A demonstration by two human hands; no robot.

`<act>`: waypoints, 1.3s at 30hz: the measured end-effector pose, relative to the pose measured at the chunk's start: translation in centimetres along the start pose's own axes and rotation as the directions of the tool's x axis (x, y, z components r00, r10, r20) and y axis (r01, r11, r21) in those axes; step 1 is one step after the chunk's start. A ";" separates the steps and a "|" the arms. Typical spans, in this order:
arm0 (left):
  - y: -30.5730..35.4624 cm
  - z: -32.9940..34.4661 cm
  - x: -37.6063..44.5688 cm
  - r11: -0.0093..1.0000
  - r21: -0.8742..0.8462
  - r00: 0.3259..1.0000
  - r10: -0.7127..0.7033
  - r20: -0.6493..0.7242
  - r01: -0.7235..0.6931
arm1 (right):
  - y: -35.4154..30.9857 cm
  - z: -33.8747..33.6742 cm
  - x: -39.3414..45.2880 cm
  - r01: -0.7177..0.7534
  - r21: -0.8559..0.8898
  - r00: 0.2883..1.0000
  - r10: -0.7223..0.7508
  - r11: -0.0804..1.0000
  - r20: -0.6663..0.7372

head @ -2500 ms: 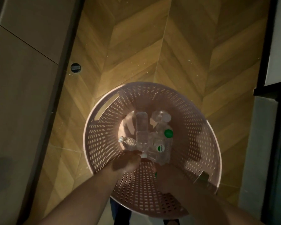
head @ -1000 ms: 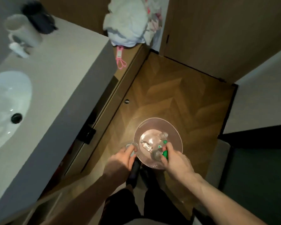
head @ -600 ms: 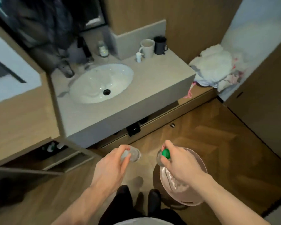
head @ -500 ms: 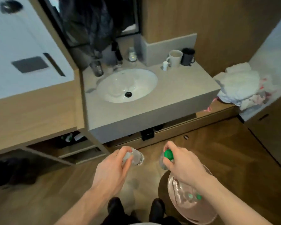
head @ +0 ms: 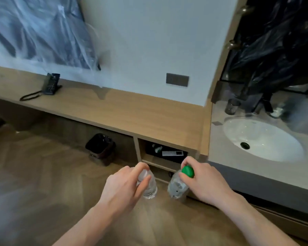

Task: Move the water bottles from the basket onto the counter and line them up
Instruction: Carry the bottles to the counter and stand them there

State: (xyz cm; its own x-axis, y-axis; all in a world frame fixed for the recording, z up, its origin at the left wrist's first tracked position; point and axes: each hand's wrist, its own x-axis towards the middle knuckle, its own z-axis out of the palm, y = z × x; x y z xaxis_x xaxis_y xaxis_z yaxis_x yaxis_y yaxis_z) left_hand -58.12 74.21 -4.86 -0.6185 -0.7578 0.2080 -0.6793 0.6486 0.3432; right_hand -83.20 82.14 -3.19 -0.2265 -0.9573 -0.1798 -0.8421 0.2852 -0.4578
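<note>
**Two bottles held above the floor, short of the desk**

The left hand grips a clear water bottle from above, fingers wrapped around its neck and shoulder so the cap is hidden. The right hand pinches a second clear bottle by its green cap, thumb and fingers closed on the top. Both bottles hang roughly upright, near each other but apart, over the wooden floor in front of the desk's front edge.

The wooden desk runs along the white wall; a black telephone stands toward its left end. At the desk's right end it meets a grey vanity top with a white sink. Under the desk, a dark bin sits on the floor, beside an open cubby at the right end.
</note>
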 end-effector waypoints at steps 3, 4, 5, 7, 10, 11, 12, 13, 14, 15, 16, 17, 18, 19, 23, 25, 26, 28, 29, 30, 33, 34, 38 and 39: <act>-6.8 -3.7 -0.4 0.996 0.070 0.998 -0.058 -0.034 0.060 | -6.4 1.7 3.8 0.084 0.011 0.996 -0.084 0.996 0.022; -8.8 -5.0 -0.7 0.993 0.084 0.996 -0.083 -0.042 0.086 | -8.4 2.3 5.0 0.113 0.006 0.993 -0.113 0.994 0.027; -10.7 -6.1 -1.1 0.989 0.094 0.993 -0.111 -0.051 0.115 | -10.3 2.8 6.1 0.143 0.000 0.989 -0.143 0.990 0.033; -14.1 -8.5 -1.8 0.977 0.095 0.980 -0.183 -0.084 0.191 | -13.9 3.8 8.4 0.194 -0.006 0.980 -0.194 0.981 0.046; -18.4 -11.6 -2.5 0.951 0.051 0.941 -0.292 -0.169 0.304 | -18.8 4.7 12.0 0.263 -0.020 0.963 -0.260 0.965 0.074; -19.7 -12.6 -2.5 0.942 0.039 0.928 -0.320 -0.190 0.333 | -20.4 4.8 13.2 0.287 -0.029 0.955 -0.283 0.958 0.085; -20.9 -13.5 -2.5 0.932 0.034 0.914 -0.348 -0.209 0.362 | -21.9 4.9 14.4 0.311 -0.037 0.947 -0.306 0.950 0.098; -22.1 -14.3 -2.5 0.920 0.032 0.899 -0.374 -0.229 0.391 | -23.4 5.1 15.5 0.335 -0.044 0.938 -0.329 0.941 0.109; -23.3 -15.1 -2.4 0.908 0.031 0.883 -0.398 -0.250 0.418 | -24.9 5.2 16.7 0.360 -0.051 0.929 -0.352 0.932 0.118; -24.5 -15.8 -2.2 0.895 0.032 0.867 -0.420 -0.268 0.444 | -26.3 5.4 17.8 0.384 -0.054 0.919 -0.375 0.922 0.125; -25.7 -16.5 -1.9 0.883 0.037 0.852 -0.441 -0.282 0.469 | -27.7 5.5 19.0 0.407 -0.055 0.909 -0.397 0.912 0.130; -26.9 -17.0 -1.6 0.871 0.044 0.839 -0.457 -0.294 0.490 | -29.0 5.7 20.3 0.428 -0.053 0.898 -0.418 0.902 0.134; -28.0 -17.5 -1.1 0.858 0.050 0.826 -0.474 -0.305 0.511 | -30.2 6.0 21.7 0.448 -0.048 0.888 -0.438 0.893 0.136; -29.3 -18.0 -0.6 0.845 0.053 0.813 -0.491 -0.313 0.532 | -31.4 6.2 23.1 0.464 -0.044 0.880 -0.454 0.885 0.140; -34.6 -19.6 2.3 0.811 0.056 0.776 -0.535 -0.334 0.583 | -35.4 7.2 29.5 0.509 -0.029 0.853 -0.500 0.860 0.148; -37.3 -20.3 4.2 0.797 0.053 0.761 -0.553 -0.339 0.602 | -37.5 7.6 32.9 0.530 -0.019 0.840 -0.521 0.848 0.148; -38.6 -20.8 5.1 0.792 0.048 0.755 -0.559 -0.343 0.609 | -38.6 7.7 34.6 0.541 -0.016 0.833 -0.533 0.841 0.148; -41.1 -21.7 6.9 0.781 0.031 0.739 -0.576 -0.350 0.623 | -40.8 7.8 37.8 0.557 -0.008 0.820 -0.548 0.831 0.163; -42.3 -22.2 7.8 0.774 0.019 0.727 -0.587 -0.356 0.633 | -41.9 7.8 39.4 0.563 -0.001 0.814 -0.554 0.826 0.173; -43.5 -22.6 8.6 0.766 0.007 0.714 -0.596 -0.369 0.643 | -43.0 7.8 40.9 0.573 0.003 0.805 -0.564 0.819 0.181; -47.0 -23.6 10.9 0.745 -0.022 0.675 -0.615 -0.408 0.667 | -46.4 8.1 45.6 0.624 -0.012 0.768 -0.610 0.781 0.197; -48.2 -23.9 11.4 0.736 -0.032 0.660 -0.624 -0.418 0.676 | -47.6 8.3 47.0 0.640 -0.019 0.755 -0.624 0.768 0.203; -52.9 -25.4 13.1 0.701 -0.044 0.617 -0.654 -0.438 0.712 | -52.2 9.6 51.5 0.675 -0.029 0.720 -0.651 0.737 0.240; -54.3 -25.8 13.4 0.693 -0.044 0.610 -0.661 -0.437 0.720 | -53.3 10.0 52.6 0.680 -0.029 0.715 -0.654 0.732 0.246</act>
State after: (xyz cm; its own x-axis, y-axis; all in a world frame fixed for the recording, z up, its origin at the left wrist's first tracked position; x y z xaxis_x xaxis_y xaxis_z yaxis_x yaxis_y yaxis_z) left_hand -19.39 27.00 2.93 0.2445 -0.9220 0.3003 -0.8984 -0.0989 0.4279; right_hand -45.32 17.09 3.06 0.5094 -0.8595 -0.0432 -0.7851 -0.4436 -0.4323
